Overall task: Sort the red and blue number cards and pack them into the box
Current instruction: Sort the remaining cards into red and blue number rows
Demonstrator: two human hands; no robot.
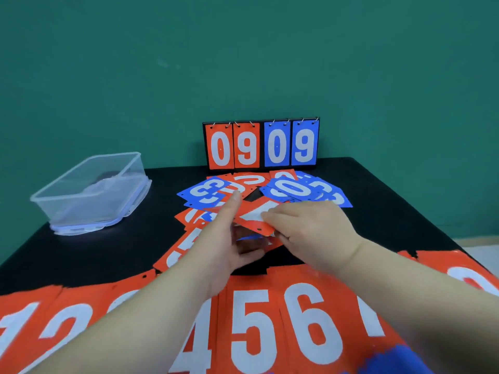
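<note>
Seen from a head camera looking down at a black table [391,211], two bare hands meet over a loose pile of red and blue number cards [290,188] in the middle of the table. Both hold one tilted red card [253,218] just above the pile. The left hand [229,244] has its index finger stretched straight along the card's left edge, its tip near a blue 3 card [205,191], while its other fingers curl beneath the card. The right hand [305,228] grips the card's right side, fingers bent over the top face. A row of red cards [253,319] lies face up along the near edge, with 1, 2, 4, 5 and 6 readable. The clear plastic box [81,209] stands open at the left of the table, well apart from the pile. A flip scoreboard [260,144] reading 09 09 stands upright at the far edge against a green wall
</note>
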